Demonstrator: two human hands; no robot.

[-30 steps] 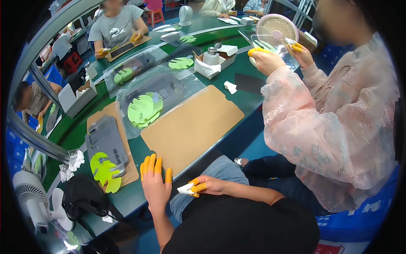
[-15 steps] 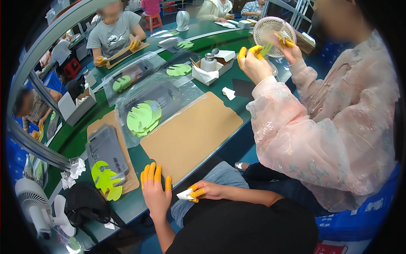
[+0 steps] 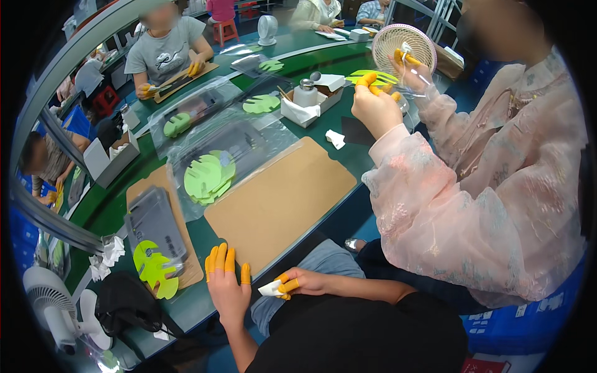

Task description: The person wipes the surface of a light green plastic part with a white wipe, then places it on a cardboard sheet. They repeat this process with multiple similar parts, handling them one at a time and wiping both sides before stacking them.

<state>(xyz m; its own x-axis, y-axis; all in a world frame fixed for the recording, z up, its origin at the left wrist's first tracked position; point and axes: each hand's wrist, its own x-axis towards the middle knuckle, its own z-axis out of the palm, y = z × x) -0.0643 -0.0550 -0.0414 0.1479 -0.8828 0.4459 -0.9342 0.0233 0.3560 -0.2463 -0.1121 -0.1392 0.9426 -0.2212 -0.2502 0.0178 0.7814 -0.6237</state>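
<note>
My left hand [image 3: 229, 287] lies open with fingers stretched out, its yellow-capped fingertips at the near left corner of a bare brown board [image 3: 283, 205]. Close to my lap, my right hand [image 3: 305, 281] pinches a folded white wipe [image 3: 270, 288] between yellow-capped fingers. Beyond the left hand, a stack of light green leaf-shaped pieces [image 3: 208, 178] rests on clear plastic bags. To its left, another brown board [image 3: 194, 264] carries a grey translucent sheet pack [image 3: 155, 221] and a yellow-green leaf-shaped piece [image 3: 149, 264].
A co-worker in a pink sleeve [image 3: 416, 217] sits at right, handling a yellow-green leaf piece [image 3: 373, 77]. A white box [image 3: 301, 115] holds a metal-topped bottle [image 3: 305, 94]. A black bag [image 3: 124, 304] and white fan [image 3: 53, 304] stand at left. Another person works across the table.
The co-worker at right has lowered and turned the leaf piece, so its flat face now shows. My hands have stayed in place; the view has shifted slightly.
</note>
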